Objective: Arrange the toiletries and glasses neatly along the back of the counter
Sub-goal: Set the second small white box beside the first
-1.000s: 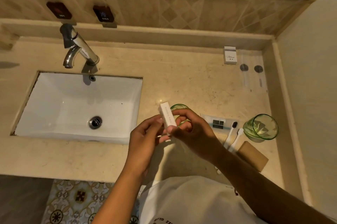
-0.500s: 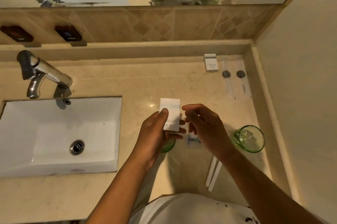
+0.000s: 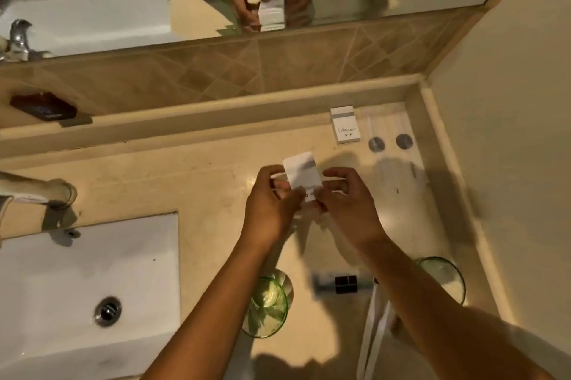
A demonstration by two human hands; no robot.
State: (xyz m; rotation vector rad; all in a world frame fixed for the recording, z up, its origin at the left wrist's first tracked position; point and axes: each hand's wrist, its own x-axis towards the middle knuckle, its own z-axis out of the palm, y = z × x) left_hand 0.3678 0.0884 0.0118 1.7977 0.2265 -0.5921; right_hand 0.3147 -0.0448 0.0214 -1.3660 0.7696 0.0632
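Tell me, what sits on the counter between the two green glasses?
In the head view, between the left green glass and the right green glass lie a small blurred packet with a dark label and white toothbrushes, partly under the right forearm.

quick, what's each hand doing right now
Left hand: closed on the small white box.
Right hand: closed on the same box, at its other edge.

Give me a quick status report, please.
Both hands, left and right, hold small white box above counter. Matching box already at back. Path clear.
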